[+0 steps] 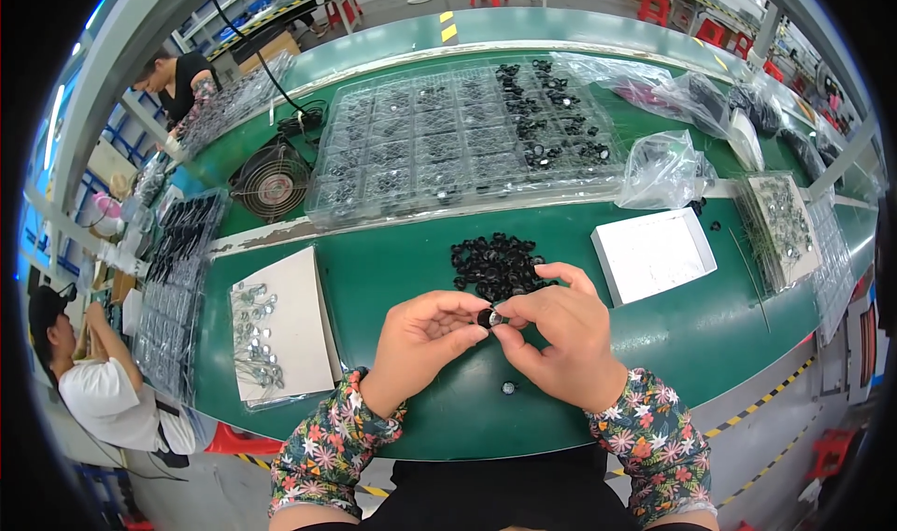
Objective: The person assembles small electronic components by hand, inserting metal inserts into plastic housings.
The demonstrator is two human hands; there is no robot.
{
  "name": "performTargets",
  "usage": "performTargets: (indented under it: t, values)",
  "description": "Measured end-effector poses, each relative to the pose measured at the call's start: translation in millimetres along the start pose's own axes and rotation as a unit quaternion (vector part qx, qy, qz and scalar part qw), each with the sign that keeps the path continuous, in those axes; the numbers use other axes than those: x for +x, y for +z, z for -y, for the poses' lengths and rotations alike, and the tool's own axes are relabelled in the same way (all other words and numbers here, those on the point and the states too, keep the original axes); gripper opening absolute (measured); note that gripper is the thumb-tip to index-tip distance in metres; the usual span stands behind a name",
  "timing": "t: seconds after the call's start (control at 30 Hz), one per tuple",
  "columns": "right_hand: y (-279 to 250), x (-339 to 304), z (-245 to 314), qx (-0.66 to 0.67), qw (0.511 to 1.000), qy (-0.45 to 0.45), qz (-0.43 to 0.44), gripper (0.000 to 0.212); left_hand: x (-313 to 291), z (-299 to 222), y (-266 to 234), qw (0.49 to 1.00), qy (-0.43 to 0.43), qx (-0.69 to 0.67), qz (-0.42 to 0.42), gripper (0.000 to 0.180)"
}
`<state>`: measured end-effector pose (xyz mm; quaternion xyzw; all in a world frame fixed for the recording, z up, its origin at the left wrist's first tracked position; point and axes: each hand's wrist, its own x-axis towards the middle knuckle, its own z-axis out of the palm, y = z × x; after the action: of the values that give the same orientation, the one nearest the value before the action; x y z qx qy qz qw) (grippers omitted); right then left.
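My left hand (425, 337) pinches a small round black cap (484, 318) between thumb and index finger. Right against it, my right hand (561, 337) grips a small shiny silver disc (496, 317) at its fingertips. The two parts touch, but whether one sits inside the other is too small to tell. Just beyond my hands lies a heap of small black caps (495, 262) on the green table (402, 428). Closer to me, below my hands, one loose small silver-grey round part (508, 388) rests on the tabletop.
A beige board (304, 311) with wired round parts lies left. At right are a white box (654, 255) and another board (780, 223) with wired parts. Stacked clear trays (420, 139) fill the raised back shelf, near a fan (273, 184) and plastic bags (662, 169). Two people work at left.
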<state>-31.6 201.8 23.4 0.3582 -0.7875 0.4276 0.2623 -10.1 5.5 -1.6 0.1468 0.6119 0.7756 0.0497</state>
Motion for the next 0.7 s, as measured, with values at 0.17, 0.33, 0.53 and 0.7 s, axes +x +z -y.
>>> performTargets:
  t: [0.17, 0.33, 0.53, 0.7]
  values:
    - [1.3, -1.4, 0.2, -0.008, 1.0, -0.011, -0.01, 0.02, 0.6, 2.2, -2.9, 0.999, -0.029, -0.029, 0.003, 0.028]
    - [0.7, -2.2, 2.5, -0.009, 1.0, -0.01, -0.006, 0.02, 0.7, 3.0, -2.8, 0.999, -0.019, -0.027, 0.001, 0.028]
    - [1.1, -3.3, 2.6, -0.015, 1.0, -0.018, -0.013, 0.019, 0.6, 3.1, -2.2, 1.0, -0.008, -0.017, 0.008, 0.027]
    - [0.6, -3.5, 3.6, -0.021, 0.999, -0.021, -0.013, 0.018, 0.6, 2.3, -2.8, 1.0, 0.0, -0.026, 0.018, 0.027]
